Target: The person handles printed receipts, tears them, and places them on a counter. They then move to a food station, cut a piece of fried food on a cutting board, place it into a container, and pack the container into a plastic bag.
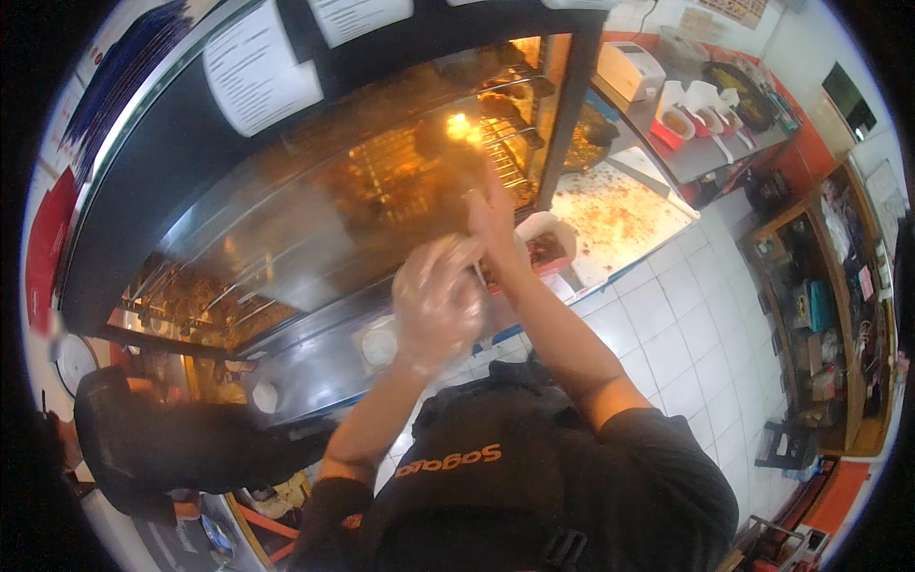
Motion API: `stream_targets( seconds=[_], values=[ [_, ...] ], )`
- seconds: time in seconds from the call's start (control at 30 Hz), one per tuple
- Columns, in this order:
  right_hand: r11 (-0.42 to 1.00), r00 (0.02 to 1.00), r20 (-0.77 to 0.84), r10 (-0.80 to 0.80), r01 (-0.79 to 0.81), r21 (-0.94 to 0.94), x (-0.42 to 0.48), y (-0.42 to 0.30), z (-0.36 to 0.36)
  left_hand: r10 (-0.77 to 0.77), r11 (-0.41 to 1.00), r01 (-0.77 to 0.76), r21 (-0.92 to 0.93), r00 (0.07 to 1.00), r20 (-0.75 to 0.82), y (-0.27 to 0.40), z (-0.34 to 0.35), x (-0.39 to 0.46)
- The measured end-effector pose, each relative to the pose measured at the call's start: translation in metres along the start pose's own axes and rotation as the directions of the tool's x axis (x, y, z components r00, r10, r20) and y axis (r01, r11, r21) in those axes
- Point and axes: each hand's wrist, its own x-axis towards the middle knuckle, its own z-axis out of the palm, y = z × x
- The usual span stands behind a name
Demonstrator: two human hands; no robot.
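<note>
My left hand (439, 304), in a clear plastic glove, is blurred and partly curled beside my right wrist. My right hand (492, 211) is raised in front of the lit rotisserie oven (386, 175); its fingers are blurred against the glow, and whether it holds anything is unclear. Behind the oven's opening, browned meat (500, 107) sits on metal racks (511, 157). Just right of my hands stands a red and white paper food box (561, 250) with dark food inside. Next to it lies a white cutting board (607, 222) strewn with brown crumbs.
A co-worker in dark clothes (179, 443) stands close on the left. A steel counter ledge (314, 379) runs below the oven. At the upper right, a side counter (697, 154) carries filled boxes (672, 127). Wooden shelving (843, 314) and a dark stool (785, 445) stand at the right.
</note>
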Motion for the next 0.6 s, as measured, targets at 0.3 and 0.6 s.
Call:
stream_targets(
  seconds=[0.3,0.6],
  values=[
    [0.958,0.974,0.086,0.211,-0.223,0.181,0.021,0.013,-0.213,-0.243,0.656,0.130,0.743,0.969,0.046,0.021,0.091,0.232],
    [0.876,0.904,-0.172,0.392,-0.424,-0.231,0.110,0.139,-0.496,-0.444,0.339,0.134,0.931,0.896,0.032,0.028,0.082,0.256]
  ],
)
